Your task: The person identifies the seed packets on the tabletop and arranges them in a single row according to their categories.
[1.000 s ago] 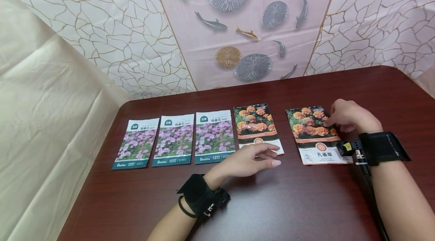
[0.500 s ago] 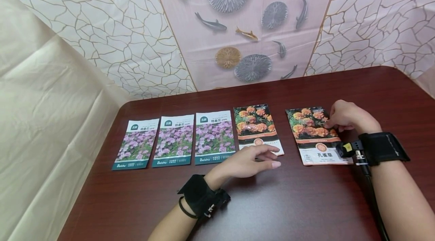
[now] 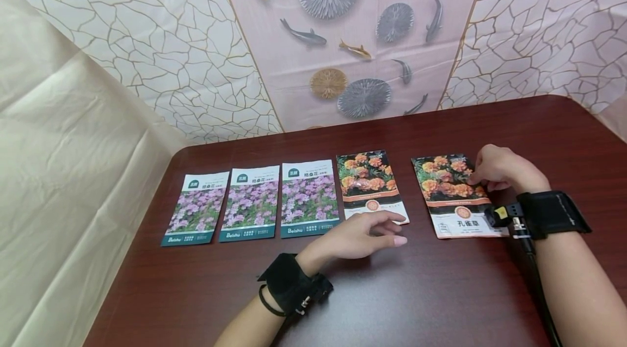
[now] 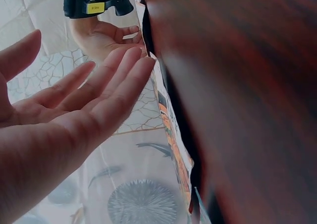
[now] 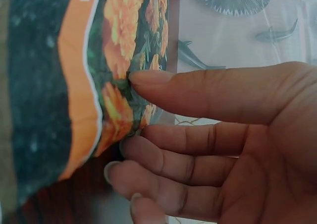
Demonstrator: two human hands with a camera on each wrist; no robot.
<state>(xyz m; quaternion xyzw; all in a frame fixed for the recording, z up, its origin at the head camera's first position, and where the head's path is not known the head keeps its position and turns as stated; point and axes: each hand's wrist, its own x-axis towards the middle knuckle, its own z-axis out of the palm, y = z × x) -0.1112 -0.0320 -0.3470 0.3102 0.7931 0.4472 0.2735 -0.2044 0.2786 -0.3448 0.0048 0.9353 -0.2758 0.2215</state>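
Note:
My right hand (image 3: 506, 167) pinches the right edge of an orange marigold seed packet (image 3: 443, 189). In the right wrist view its thumb (image 5: 153, 83) lies on the packet's printed face, with the index finger tucked at the edge. My left hand (image 3: 357, 234) holds nothing; its relaxed fingers hover at the lower edge of a second marigold packet (image 3: 367, 178). From the left wrist camera its fingers (image 4: 114, 92) look loosely extended near the edge-on packets. Whether they touch the packet, I cannot tell.
Several purple-flower seed packets (image 3: 308, 197) lie in a row on the left of the dark red-brown table (image 3: 392, 292). A patterned cloth (image 3: 372, 53) hangs behind the table, and a cream cloth (image 3: 63, 162) on the left. A cable (image 3: 536, 282) runs along the right forearm.
The right hand's fingers have drawn in slightly at the marigold packet's edge. My left thumb has dipped a little; the packets lie where they were.

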